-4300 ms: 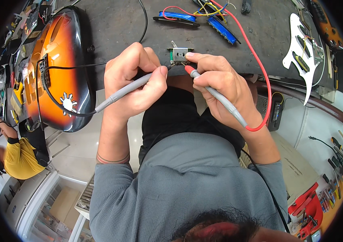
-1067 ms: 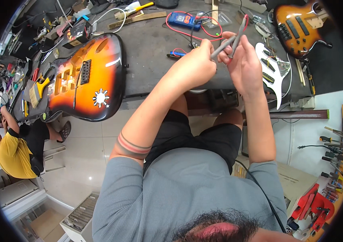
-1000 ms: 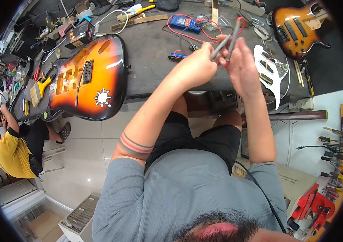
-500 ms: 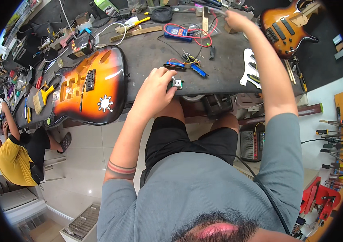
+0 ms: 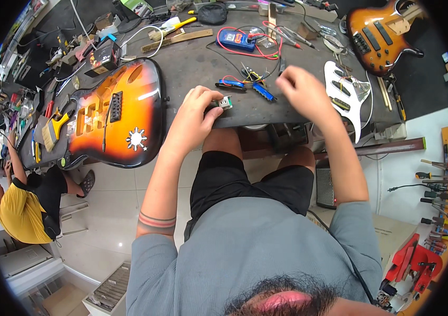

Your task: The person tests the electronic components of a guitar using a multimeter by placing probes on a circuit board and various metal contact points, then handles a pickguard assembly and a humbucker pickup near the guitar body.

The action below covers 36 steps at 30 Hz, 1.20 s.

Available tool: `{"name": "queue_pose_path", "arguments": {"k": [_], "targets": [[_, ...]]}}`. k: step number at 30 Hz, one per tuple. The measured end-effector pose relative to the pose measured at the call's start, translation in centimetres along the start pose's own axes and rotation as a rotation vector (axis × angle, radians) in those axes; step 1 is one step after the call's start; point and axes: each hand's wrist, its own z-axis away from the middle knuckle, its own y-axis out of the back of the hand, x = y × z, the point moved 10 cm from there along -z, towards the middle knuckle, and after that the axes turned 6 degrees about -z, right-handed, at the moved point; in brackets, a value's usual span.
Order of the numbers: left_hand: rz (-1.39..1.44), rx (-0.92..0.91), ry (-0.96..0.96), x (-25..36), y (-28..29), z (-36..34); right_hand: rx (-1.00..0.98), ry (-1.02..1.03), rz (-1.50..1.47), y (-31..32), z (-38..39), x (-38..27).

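Near the bench's front edge, my left hand [image 5: 196,111] is closed, thumb and fingers gripping a small green circuit board with a silvery metal part [image 5: 225,103]. To its right, my right hand [image 5: 305,92] hangs above the bench with its fingers curled together. Motion softens it, and whatever lies between its fingertips is hidden. Between the hands lie two blue-and-black pickups [image 5: 263,91] with thin coloured wires. A short black piece [image 5: 282,64] lies just beyond the right fingertips. Right of that hand rests a white pickguard [image 5: 344,97] with pickups fitted.
A sunburst guitar body [image 5: 124,113] takes up the bench at left. Behind are a blue multimeter [image 5: 236,40] with red and black leads and a wooden strip [image 5: 179,39]. Another sunburst guitar [image 5: 379,37] lies far right. A person in yellow [image 5: 21,210] works at far left.
My right hand has come back from the far side of the bench toward the middle. My left hand has shifted slightly left with the circuit board, which now sits more tilted.
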Motion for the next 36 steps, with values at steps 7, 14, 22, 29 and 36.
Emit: {"name": "queue_pose_path", "arguments": {"k": [7, 14, 22, 29, 36], "targets": [[-0.123, -0.026, -0.124, 0.5, -1.3, -1.8, 0.103, 0.174, -0.001, -4.7, 3.3, -2.1], [-0.123, 0.046, -0.139, -0.1, -2.1, -3.7, 0.217, 0.198, -0.113, -6.2, 1.8, -3.2], [-0.110, 0.084, -0.111, -0.9, -2.0, -3.6, 0.314, 0.312, -0.201, -6.3, 1.8, -4.2], [-0.007, 0.130, -0.018, -1.7, -1.3, -3.2, 0.498, 0.166, 0.145, -0.8, -2.3, 0.4], [-0.166, 0.341, -0.050, -1.1, 0.1, -2.7, 0.288, 0.069, 0.454, -2.7, -9.7, 2.9]]}}
